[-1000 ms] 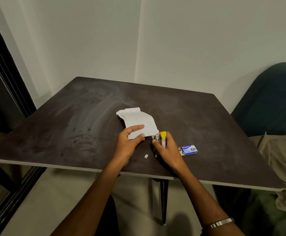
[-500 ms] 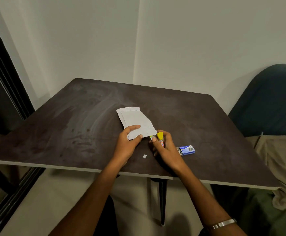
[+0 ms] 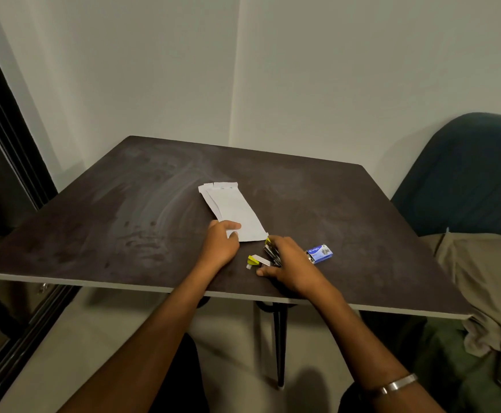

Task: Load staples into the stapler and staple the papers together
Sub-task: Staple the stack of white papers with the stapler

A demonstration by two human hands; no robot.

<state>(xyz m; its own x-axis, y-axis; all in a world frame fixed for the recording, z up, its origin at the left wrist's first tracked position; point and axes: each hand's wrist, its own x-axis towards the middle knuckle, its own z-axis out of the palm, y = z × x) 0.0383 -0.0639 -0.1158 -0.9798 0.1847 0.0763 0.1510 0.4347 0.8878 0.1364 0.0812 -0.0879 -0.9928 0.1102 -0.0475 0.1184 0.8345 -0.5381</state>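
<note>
Stapler (image 3: 270,254) parts are held under the right hand (image 3: 288,266) near the front edge of the dark table (image 3: 124,222). The fingers of that hand are curled over the dark metal body, and the thumb (image 3: 262,272) lies along the near side. A yellow tip shows at the far end of the body, just beside the near corner of the papers (image 3: 233,210). A second piece with a yellow end and a pale strip (image 3: 255,260) sticks out to the left of the hand; whether it is joined to the body or lies loose cannot be told. A small white scrap is seen touching that piece on its left side.

The left hand (image 3: 221,245) is set on the near end of the papers, with the thumb on top and the fingers curled at the edge, so the sheets are pinched or pinned there; which of the two cannot be told. The papers are white, narrow and stacked slightly askew, and they lie flat on the table, running away from the person towards the wall.

A small blue staple box (image 3: 319,254) lies on the table just to the right of the right hand, apart from it. A metal bangle (image 3: 398,384) is worn on the right wrist. A dark green chair (image 3: 467,174) and a beige cloth (image 3: 487,278) are seen beyond the table's right edge.
</note>
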